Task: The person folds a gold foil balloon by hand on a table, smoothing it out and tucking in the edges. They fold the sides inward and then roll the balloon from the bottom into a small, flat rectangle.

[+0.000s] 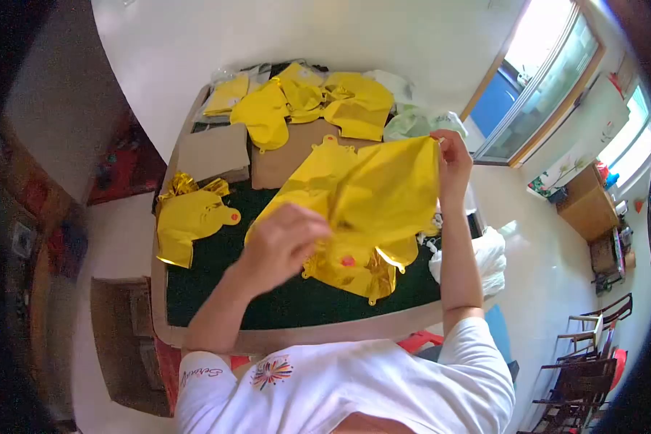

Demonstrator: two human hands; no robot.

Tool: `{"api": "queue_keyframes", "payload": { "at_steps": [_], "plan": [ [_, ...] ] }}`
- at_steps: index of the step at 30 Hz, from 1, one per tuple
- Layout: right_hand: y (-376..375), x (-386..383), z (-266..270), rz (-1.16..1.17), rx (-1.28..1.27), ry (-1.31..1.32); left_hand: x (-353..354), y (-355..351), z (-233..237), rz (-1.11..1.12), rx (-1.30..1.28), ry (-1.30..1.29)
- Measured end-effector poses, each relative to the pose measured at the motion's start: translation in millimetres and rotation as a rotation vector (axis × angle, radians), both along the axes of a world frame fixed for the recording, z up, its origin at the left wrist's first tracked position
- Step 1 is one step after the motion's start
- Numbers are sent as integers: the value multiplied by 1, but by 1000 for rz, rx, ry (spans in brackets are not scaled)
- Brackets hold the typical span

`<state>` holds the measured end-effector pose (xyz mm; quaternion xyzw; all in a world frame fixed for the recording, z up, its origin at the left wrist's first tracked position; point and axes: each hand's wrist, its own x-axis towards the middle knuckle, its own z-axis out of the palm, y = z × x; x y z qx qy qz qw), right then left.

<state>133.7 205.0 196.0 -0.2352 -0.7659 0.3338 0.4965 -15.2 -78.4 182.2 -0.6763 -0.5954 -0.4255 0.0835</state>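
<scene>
My right hand (454,163) is raised and pinches the upper right corner of a large flat gold foil balloon (390,192). The sheet hangs creased from it over the dark green table mat. Low over the left side of that foil is my left hand (281,239), its fingers curled but smeared by motion; whether it grips the foil cannot be seen. Shinier folded foil with a small red dot and ring-shaped tabs shows under the held sheet. Another gold foil balloon (188,224) with a red-dotted tab lies flat at the table's left.
Several gold foil pieces (260,112) are heaped along the table's back. Cardboard sheets (213,153) lie at the back left. A white plastic bag (488,260) sits at the right edge. An open cardboard box (123,340) stands on the floor at left.
</scene>
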Motion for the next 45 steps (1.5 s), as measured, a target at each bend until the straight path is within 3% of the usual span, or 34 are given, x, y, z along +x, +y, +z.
{"api": "queue_keyframes", "payload": {
  "at_steps": [1, 2, 4, 5, 6, 8, 9, 11, 16, 19, 20, 22, 23, 25, 28, 30, 31, 32, 33, 34, 36, 37, 38, 39, 41, 43, 45],
  "plan": [
    [3, -5, -2, 122, 58, 278, 5, -4, -3, -115, -189, -59],
    [1, -9, -3, 154, 36, 337, 2, -1, -3, -112, -179, -53],
    [-19, -17, 11, 146, 270, 239, -6, 4, -6, -209, -177, -290],
    [-27, -25, 19, 123, 482, 141, -17, 10, -6, -111, -238, -450],
    [-49, -33, 31, 194, 523, 62, -29, 23, -13, -103, -237, -455],
    [-91, -57, 32, 324, 604, -53, -42, 46, -30, -593, -3, -1437],
    [-105, -71, 29, 381, 651, -86, -34, 49, -28, -592, -3, -1434],
    [-118, -98, 12, 521, 663, -131, -16, 52, -24, -693, 302, -1702],
    [-134, -85, 29, 651, 466, -80, -53, 32, -42, -559, 321, -1817],
    [-115, -58, 25, 525, 511, -3, -52, 9, -33, -378, 371, -1834],
    [-105, -54, 11, 527, 367, 2, -52, 7, -34, -376, 373, -1834],
    [-93, -46, -7, 570, 53, -89, -52, 2, -38, -409, 460, -1664],
    [-88, -42, -16, 576, 50, -91, -57, -2, -44, -490, 414, -1635],
    [-79, -37, -34, 776, -181, -318, -58, -2, -45, -492, 435, -1640],
    [-74, -25, -39, 880, -222, -411, -64, 3, -49, -601, 451, -1676],
    [-64, -19, -43, 1025, -354, -462, -77, 4, -73, -832, 457, -1668],
    [-62, -19, -44, 983, -402, -459, -64, 7, -60, -474, 518, -1754],
    [-60, -20, -44, 939, -451, -456, -55, 11, -50, -465, 511, -1763],
    [-60, -29, -57, 903, -268, -274, -46, 15, -42, -400, 548, -1732],
    [-61, -37, -57, 898, -287, -278, -42, 17, -41, -336, 581, -1702],
    [-62, -49, -52, 921, 59, -321, -38, 20, -44, -238, 546, -1820],
    [-66, -51, -51, 915, 44, -330, -33, 23, -36, -135, 551, -1829],
    [-69, -55, -49, 1143, -319, -386, -30, 26, -31, -35, 558, -1830],
    [-73, -60, -48, 1352, -692, -431, -33, 28, -38, -108, 571, -1851],
    [-72, -68, -71, 1417, -682, -524, -47, 30, -64, -126, 548, -1862],
    [-82, -63, -80, 1337, -601, -625, -51, 30, -70, -144, 539, -1863],
    [-89, -52, -79, 1220, -491, -574, -42, 26, -68, -434, 432, -1878]
  ]
}}
